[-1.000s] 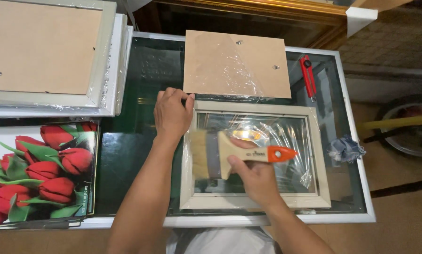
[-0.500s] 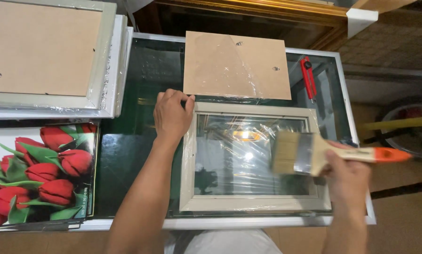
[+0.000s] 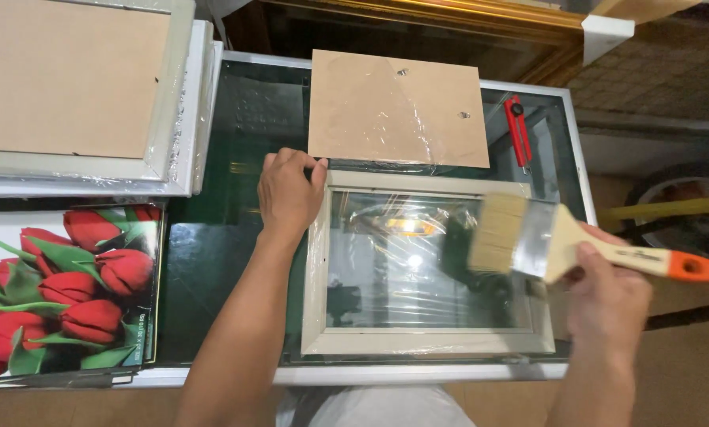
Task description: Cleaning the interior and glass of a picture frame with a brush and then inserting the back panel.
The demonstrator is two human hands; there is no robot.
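A pale wooden picture frame (image 3: 316, 269) with glass lies face down on a green glass table (image 3: 212, 261). My left hand (image 3: 289, 194) rests on the frame's top left corner and holds it steady. My right hand (image 3: 607, 292) grips a wide flat paintbrush (image 3: 544, 241) with a wooden handle and orange end. Its bristles hover over the frame's right edge. A brown backing board (image 3: 398, 111) wrapped in clear film lies just beyond the frame.
A stack of larger frames (image 3: 77, 87), backs up, lies at the far left. A print of red tulips (image 3: 62, 285) lies at the near left. A red cutter (image 3: 517, 126) lies at the table's far right. A wheel (image 3: 678, 205) stands beside the table on the right.
My right hand has swept the brush from the middle of the glass out to the right edge of the frame and lifted it. My left hand has stayed on the corner.
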